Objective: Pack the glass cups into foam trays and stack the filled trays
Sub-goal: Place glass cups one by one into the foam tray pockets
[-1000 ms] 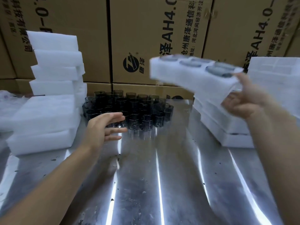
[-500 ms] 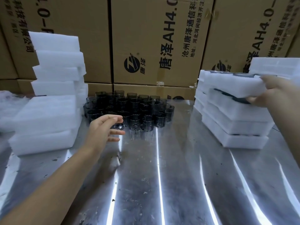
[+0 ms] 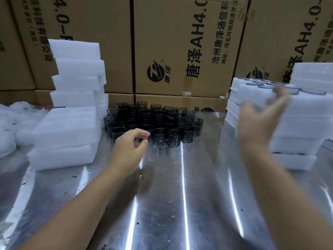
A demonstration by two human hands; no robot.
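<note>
Glass cups (image 3: 153, 121): dark-tinted, upright, packed close in rows at centre frame, on steel table (image 3: 180, 204). More cup rims seen sunk in the top layer of the right-hand stack.

Filled foam trays (image 3: 297, 127): white, stacked several high at right of frame, edges slightly uneven. A second white stack just behind, at far right.

Empty foam trays (image 3: 77, 69): tall, staggered pile at upper left. A lower pile of thicker slabs in front of it, just beside the cups.

Left hand (image 3: 133, 143): centre-left, at the front-left edge of the cup cluster, fingers curled in towards thumb. Cannot tell whether pinching a cup or merely near one.

Right hand (image 3: 261, 120): right of centre, blurred, raised in front of the filled stack, fingers spread and relaxed, gripping nothing.

Cardboard boxes (image 3: 180, 42): brown, printed in black, walling the whole background.

Loose white wadding (image 3: 10, 120): far left edge.
</note>
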